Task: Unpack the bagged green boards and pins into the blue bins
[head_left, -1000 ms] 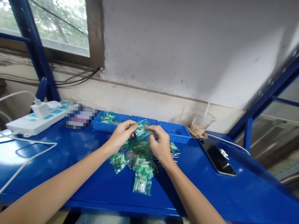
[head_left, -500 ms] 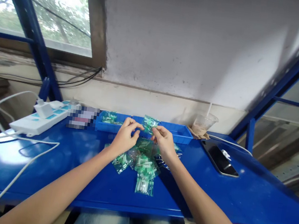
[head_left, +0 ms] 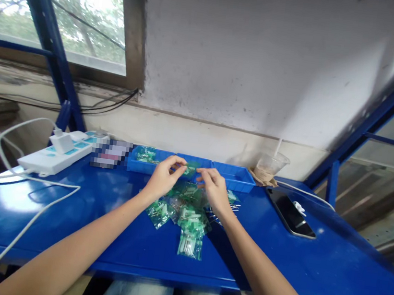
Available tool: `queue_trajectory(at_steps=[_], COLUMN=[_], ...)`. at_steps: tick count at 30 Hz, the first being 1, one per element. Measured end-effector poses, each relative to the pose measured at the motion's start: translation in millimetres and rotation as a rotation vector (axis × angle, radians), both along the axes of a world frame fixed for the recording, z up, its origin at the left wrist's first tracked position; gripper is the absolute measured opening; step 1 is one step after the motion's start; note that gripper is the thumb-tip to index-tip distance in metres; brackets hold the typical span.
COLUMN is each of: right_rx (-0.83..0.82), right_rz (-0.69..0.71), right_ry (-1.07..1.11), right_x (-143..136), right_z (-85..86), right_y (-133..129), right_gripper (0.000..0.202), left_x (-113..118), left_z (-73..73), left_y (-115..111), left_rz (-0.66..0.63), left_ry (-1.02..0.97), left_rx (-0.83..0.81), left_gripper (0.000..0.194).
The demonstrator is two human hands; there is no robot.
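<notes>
A small green plastic bag (head_left: 190,168) hangs between my hands, above the pile. My left hand (head_left: 168,176) pinches its left edge between thumb and fingers. Just right of the bag is my right hand (head_left: 212,186), fingers bent and slightly apart, with nothing visible between them. Below lie several green bags (head_left: 191,219) holding white pieces and thin metal parts. Loose metal pins (head_left: 217,214) rest partly behind my right wrist. At the back, a blue tray (head_left: 143,167) holds more green bags.
Further right along the back stands another blue bin (head_left: 234,175). A plastic cup (head_left: 269,166) with a straw sits beyond it. A phone (head_left: 292,213) with white earphones lies on the right. At left are a white power strip (head_left: 62,151) and a loose cable (head_left: 33,220).
The bag has passed from my right hand to my left and sits slightly lower. My right hand has let go of it. The view has shifted slightly.
</notes>
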State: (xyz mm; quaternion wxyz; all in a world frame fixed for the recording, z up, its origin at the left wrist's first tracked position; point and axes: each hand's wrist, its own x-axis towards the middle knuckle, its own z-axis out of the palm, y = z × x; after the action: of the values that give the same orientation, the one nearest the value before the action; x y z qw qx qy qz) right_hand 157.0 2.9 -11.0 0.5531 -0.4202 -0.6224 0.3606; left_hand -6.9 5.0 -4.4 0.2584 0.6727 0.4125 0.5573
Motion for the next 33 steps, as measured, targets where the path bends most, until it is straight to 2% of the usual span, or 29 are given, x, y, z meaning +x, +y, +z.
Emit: queue_trajectory(at_steps=[2, 4, 7, 10, 12, 13, 17, 19, 21, 23, 25, 27, 30, 33], right_rx=[-0.202, -0.290, -0.322, -0.286, -0.156, -0.064, 0.366, 0.523, 0.613, 0.673, 0.717, 0.740, 0.754, 0.748], right_rz=[0.090, 0.106, 0.086, 0.065, 0.032, 0.009, -0.057, -0.037, -0.042, -0.109, -0.177, -0.195, -0.170, -0.150], right_ry=[0.168, 0.260, 0.314, 0.294, 0.196, 0.123, -0.288, -0.459, -0.553, -0.610, -0.671, -0.735, -0.789, -0.780], right_x=[0.3, 0.7, 0.9, 0.5, 0.4, 0.5, 1.4, 1.7, 2.1, 3.5, 6.4, 10.4, 15.3, 15.1], right_z=[2.9, 5.0, 4.8, 2.4, 1.2, 0.9, 0.1, -0.8, -1.8, -2.3, -1.7, -0.3, 2.4, 4.5], right_y=[0.6, 0.4, 1.0, 2.1, 1.7, 0.9, -4.3, -5.9, -5.6, -3.9, -1.6, 0.3, 1.0, -1.4], right_gripper=[0.039, 0.038, 0.030, 0.026, 0.024, 0.022, 0.017, 0.021, 0.024, 0.025, 0.026, 0.028, 0.030, 0.031], left_x=[0.5, 0.4, -0.4, -1.2, -1.7, -2.1, -4.6, -5.7, -6.3, -6.4, -6.2, -6.0, -5.4, -4.8], left_z=[-0.3, -1.1, -2.4, -0.8, 2.4, 4.0, 6.7, 5.3, 4.0, 4.2, 6.1, 8.4, 9.1, 6.3], left_y=[-2.1, -3.9, -5.3, -6.1, -6.2, -6.0, -1.7, 0.8, 2.0, 1.4, -0.5, -2.2, -2.2, 0.1], left_rz=[0.006, 0.014, 0.048, 0.082, 0.059, 0.018, -0.172, -0.189, -0.186, -0.204, -0.258, -0.294, -0.225, -0.127], left_ry=[0.133, 0.248, 0.370, 0.406, 0.354, 0.304, 0.001, -0.131, -0.196, -0.252, -0.331, -0.391, -0.375, -0.304], left_rx=[0.141, 0.262, 0.393, 0.405, 0.281, 0.169, -0.366, -0.512, -0.549, -0.544, -0.584, -0.661, -0.714, -0.644], left_gripper=[0.009, 0.010, 0.011, 0.011, 0.013, 0.017, 0.054, 0.059, 0.045, 0.030, 0.032, 0.044, 0.048, 0.029])
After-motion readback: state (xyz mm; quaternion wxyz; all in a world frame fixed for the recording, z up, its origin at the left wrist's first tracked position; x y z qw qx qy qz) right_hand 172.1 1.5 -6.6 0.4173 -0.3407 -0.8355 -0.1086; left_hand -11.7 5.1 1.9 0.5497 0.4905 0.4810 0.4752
